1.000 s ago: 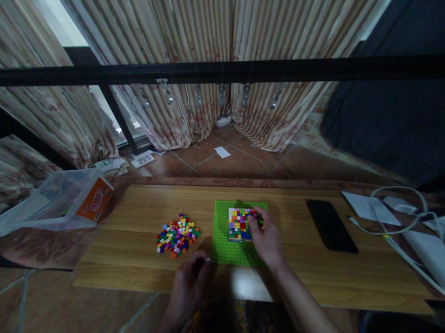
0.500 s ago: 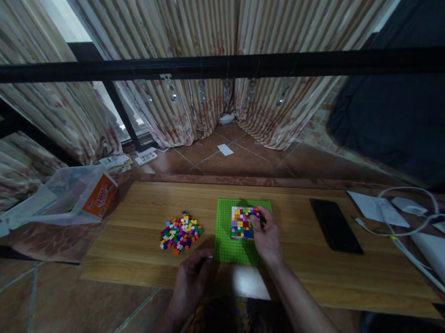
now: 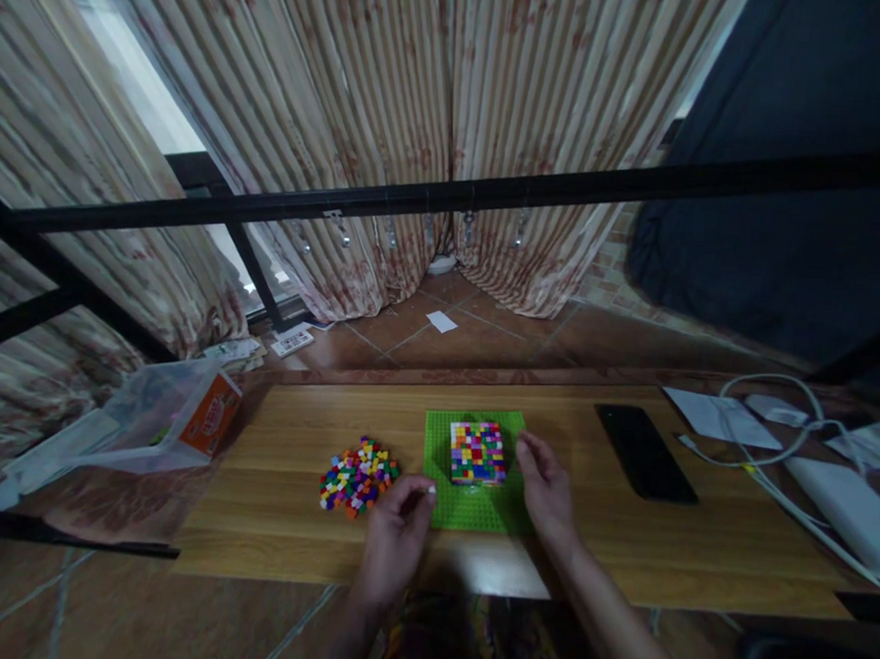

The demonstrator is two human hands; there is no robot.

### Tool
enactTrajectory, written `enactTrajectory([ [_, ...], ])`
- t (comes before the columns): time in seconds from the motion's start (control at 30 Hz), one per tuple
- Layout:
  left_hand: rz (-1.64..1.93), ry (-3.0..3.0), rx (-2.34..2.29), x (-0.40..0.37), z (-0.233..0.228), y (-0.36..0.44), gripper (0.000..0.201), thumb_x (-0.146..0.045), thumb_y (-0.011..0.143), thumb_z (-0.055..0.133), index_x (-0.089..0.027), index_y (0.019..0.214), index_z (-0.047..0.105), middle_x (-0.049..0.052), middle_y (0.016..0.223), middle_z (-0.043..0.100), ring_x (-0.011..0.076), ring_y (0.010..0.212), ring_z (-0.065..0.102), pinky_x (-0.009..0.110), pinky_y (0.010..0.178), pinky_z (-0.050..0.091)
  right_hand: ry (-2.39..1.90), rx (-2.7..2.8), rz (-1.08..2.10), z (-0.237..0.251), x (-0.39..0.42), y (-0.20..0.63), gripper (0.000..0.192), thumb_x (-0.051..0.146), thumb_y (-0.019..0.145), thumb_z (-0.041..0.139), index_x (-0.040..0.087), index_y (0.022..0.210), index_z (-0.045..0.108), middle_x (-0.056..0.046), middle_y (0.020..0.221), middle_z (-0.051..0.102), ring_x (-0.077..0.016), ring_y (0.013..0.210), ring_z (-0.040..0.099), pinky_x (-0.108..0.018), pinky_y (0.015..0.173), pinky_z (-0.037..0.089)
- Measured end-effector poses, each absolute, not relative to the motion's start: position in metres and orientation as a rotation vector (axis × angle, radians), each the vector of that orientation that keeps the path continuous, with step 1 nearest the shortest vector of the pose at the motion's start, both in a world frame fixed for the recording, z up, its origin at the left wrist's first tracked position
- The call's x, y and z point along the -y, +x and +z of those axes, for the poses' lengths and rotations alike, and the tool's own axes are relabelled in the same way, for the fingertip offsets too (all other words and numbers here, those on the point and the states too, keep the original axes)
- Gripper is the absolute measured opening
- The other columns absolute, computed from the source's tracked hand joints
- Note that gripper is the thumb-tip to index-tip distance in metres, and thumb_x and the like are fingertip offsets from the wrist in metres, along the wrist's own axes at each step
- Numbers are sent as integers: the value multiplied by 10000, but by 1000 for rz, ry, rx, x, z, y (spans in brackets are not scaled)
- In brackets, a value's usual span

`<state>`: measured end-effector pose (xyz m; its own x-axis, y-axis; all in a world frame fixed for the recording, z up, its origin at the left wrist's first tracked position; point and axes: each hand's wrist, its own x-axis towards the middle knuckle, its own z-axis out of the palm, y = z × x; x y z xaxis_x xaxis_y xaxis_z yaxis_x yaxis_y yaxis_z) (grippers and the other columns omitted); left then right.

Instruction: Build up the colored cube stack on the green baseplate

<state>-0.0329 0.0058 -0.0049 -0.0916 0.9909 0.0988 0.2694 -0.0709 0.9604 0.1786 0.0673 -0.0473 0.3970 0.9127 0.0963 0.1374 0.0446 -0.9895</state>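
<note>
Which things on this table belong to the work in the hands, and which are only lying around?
Part of the work:
- green baseplate
- multicoloured brick block built on it
- pile of loose bricks
- small white piece pinched by the left hand
- right hand, beside the block

Lying about:
- black phone
- white cable
- papers
- plastic bag with orange box

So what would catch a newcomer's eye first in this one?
The multicoloured block square on the bright green baseplate at the middle of the wooden table, with the right hand just beside it. To its left lies a loose pile of coloured bricks, and the left hand pinches a small white piece at the baseplate's left edge. A black phone lies further right.
</note>
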Motion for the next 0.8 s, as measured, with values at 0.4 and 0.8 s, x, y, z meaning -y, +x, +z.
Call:
enactTrajectory([
  [0.4,1134,1920,-1583,-78,14,21,138,-146,787,692,-269,806,750,18,967,696,180,971,611,379,925,446,-1505,1210,639,-72,-45,220,380,498,871,531,194,1038,685,-109,1082,704,-245,1009,643,-410,913,485],
  [0.8,1070,1887,-1701,-81,10,28,146,-178,728,755,-319,766,751,-9,979,704,200,993,567,451,984,338,-1534,1319,639,-68,-42,218,342,484,880,525,208,989,694,-97,1082,698,-249,1013,644,-392,900,482],
])
